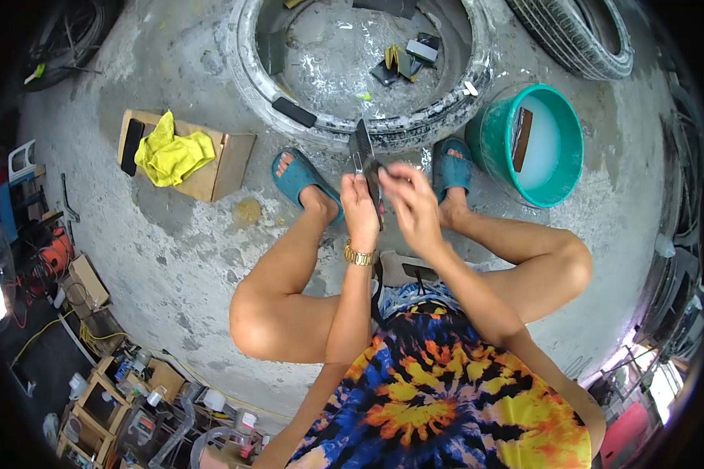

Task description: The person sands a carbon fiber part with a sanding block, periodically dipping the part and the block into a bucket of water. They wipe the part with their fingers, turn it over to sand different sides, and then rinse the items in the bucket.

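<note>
My left hand (pixel 360 211), with a gold watch (pixel 358 254) at the wrist, is closed around a dark, flat, blade-like piece (pixel 362 144) that points up and away from me. Right beside it, my right hand (pixel 412 207) has its fingers curled in against the piece's side. Those fingers are slightly blurred, and what they pinch is too small to make out. Just beyond the piece's tip lies a wet, scuffed tire (pixel 250 86) on the floor. A black block (pixel 294 112) rests on the tire's near rim.
A green bucket (pixel 575 148) of cloudy water stands right, a brown strip (pixel 522 139) inside. Left is a cardboard box (pixel 231 164) bearing a yellow cloth (pixel 174 152). Small pieces (pixel 399 62) lie within the tire. Another tire (pixel 563 39) is at upper right; cluttered shelves (pixel 102 406) at lower left.
</note>
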`<state>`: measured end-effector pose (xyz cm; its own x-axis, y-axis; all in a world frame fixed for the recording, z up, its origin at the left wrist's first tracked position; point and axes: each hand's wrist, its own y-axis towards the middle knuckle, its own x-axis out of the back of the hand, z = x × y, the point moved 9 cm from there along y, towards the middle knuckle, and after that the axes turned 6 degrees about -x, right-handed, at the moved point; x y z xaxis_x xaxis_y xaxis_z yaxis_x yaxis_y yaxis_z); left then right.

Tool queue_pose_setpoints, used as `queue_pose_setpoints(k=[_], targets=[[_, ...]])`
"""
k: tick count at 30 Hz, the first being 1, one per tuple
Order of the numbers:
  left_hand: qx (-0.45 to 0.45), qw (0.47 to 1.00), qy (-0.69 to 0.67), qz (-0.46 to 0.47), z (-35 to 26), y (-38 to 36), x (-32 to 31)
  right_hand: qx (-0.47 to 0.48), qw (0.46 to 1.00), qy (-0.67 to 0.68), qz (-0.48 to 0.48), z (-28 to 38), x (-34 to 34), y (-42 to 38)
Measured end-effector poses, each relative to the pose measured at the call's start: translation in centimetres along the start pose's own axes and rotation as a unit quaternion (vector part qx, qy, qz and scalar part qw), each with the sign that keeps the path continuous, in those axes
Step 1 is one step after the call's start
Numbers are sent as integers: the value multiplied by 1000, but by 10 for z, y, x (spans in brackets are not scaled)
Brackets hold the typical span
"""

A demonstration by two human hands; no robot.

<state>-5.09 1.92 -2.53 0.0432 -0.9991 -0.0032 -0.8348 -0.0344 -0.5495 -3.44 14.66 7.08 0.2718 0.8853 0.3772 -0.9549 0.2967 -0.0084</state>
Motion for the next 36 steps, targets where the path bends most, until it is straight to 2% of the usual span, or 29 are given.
queue_pose_setpoints(k=[1,4,5,6,8,9,10,12,13,14,16,17,18,20,22,24,25,28,30,31,32,34,36], targets=[[-228,971,65,-30,18,19,10,5,1000,4,10,7,2,-22],[-255,961,82,-70,-1,9,8,17,1000,-2,7,6,0,-16],[-21,1000,-20,-11,0,0,-2,-15,999,28,-6,-5,-3,1],[-19,1000,-18,-11,2,-4,-1,-44,997,57,-18,-12,-3,10],[-28,1000,-2,-13,-4,0,-1,-28,998,50,-35,-8,-1,-3],[-203,978,39,-39,10,17,8,-12,999,39,-17,0,0,-21],[-203,978,40,-38,10,17,8,2,1000,26,2,5,0,-32],[-153,987,41,-32,12,15,5,1,1000,29,1,2,1,-19],[-28,999,-19,-6,1,1,-3,-34,997,70,-7,-6,-2,-2],[-24,1000,-17,-6,5,-4,-1,-70,991,112,-13,-13,-3,4],[-50,998,-35,-19,3,5,2,-48,994,90,-32,-7,-2,-9],[-158,987,-7,-27,21,22,10,-33,996,85,-20,-4,-3,-25],[-159,987,-6,-27,11,18,9,-22,997,79,-8,-3,-3,-35],[-26,998,-51,-15,4,5,1,-2,999,54,-8,-10,-3,-8],[-18,998,-67,7,7,2,-1,-106,986,124,36,-43,-14,39],[-4,998,-49,25,2,2,-1,-70,982,173,-10,-48,1,60],[-7,998,-50,25,1,4,1,-87,987,132,-5,-42,8,50],[-5,997,-71,30,17,7,4,-24,992,113,53,-7,7,-8],[-120,988,-100,9,10,17,10,-15,991,81,105,3,-5,-27],[-56,986,-158,-9,18,15,12,-8,991,82,105,0,-10,-18],[-64,985,-159,-9,12,14,13,15,995,59,82,-2,-15,-5],[39,990,-134,37,14,3,6,41,998,36,37,-11,-25,31],[41,990,-125,44,16,3,4,16,999,12,29,-33,-38,79]])
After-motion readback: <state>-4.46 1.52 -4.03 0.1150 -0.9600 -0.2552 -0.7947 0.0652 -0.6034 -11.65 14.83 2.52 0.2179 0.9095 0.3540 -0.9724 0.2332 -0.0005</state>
